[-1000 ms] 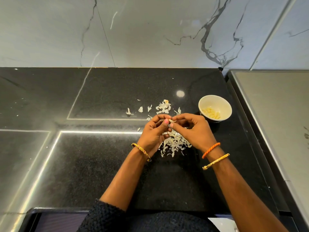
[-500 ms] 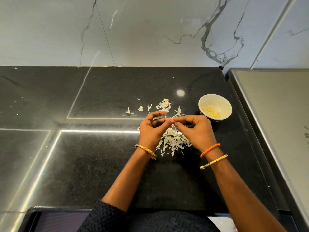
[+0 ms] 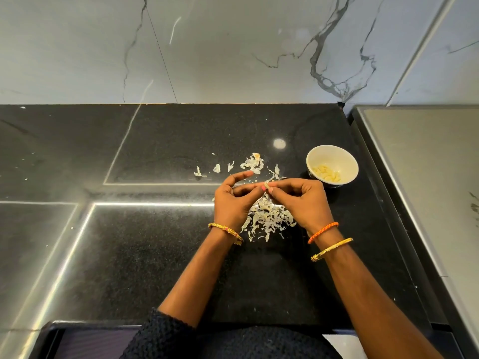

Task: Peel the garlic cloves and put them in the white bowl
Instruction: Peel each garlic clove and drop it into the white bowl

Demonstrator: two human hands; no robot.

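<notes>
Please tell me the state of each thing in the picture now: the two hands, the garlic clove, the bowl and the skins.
left hand: pinches the garlic clove.
right hand: pinches the same clove.
garlic clove: held above the counter between both hands.
white bowl: upright, holds peeled cloves.
garlic skins: loose heap under the hands.

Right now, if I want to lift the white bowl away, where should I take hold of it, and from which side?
Take the white bowl by its rim on the right or far side, thumb outside, fingers just over the edge. It stands upright and open, flaring wide at the top. The right hand and the peels lie to its near left, and peeled cloves sit low inside, clear of such a grip.
</notes>
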